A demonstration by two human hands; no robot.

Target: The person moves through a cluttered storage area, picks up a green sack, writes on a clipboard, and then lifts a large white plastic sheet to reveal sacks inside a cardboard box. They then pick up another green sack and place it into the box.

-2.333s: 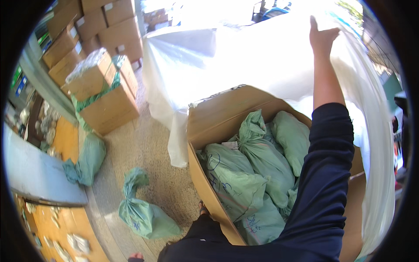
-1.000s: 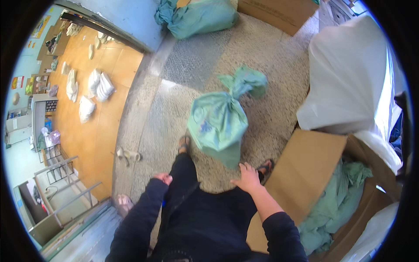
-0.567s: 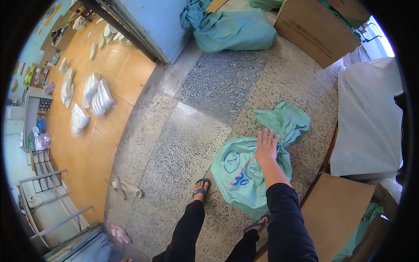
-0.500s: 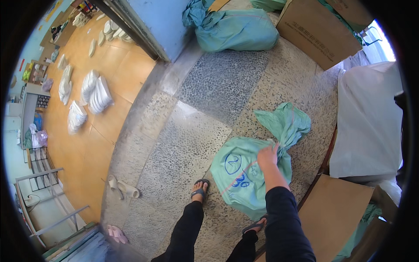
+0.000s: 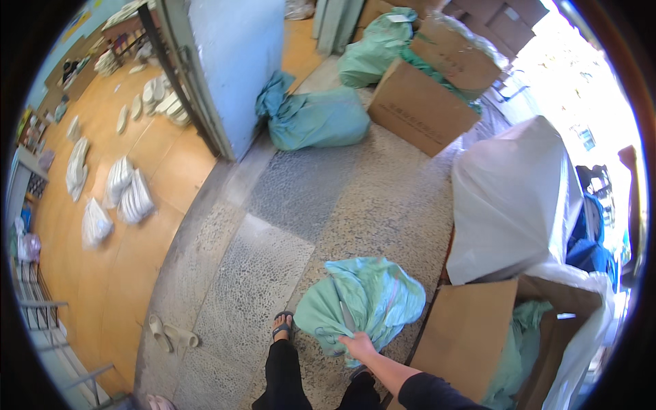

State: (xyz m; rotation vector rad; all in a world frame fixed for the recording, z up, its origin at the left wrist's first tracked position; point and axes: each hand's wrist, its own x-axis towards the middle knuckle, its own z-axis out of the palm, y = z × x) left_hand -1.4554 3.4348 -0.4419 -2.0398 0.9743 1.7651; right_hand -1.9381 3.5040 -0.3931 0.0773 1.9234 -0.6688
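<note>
My right hand (image 5: 359, 346) is closed on the near side of a green woven sack (image 5: 393, 301). The sack's loose, crumpled folds spread out beyond my fingers. Just above the hand a narrow grey pointed shape (image 5: 347, 318) shows among the folds; I cannot make out what it is. Whether the sack rests on the floor or hangs a little above it, I cannot tell. My right forearm, in a dark sleeve, reaches in from the lower right. My left hand is out of view.
An open cardboard box (image 5: 468, 328) with green sacking inside stands at the right, below a white-covered stack (image 5: 512, 205). Another full green sack (image 5: 318, 119) lies by the blue door (image 5: 239, 68), beside more boxes (image 5: 424, 106). Slippers (image 5: 179, 335) and bagged white soles (image 5: 133, 195) lie leftward.
The sack has turned and bunched up under my right hand, hiding its blue handwritten marks. The view has swung rightward and up, bringing in the open box and more of the doorway.
</note>
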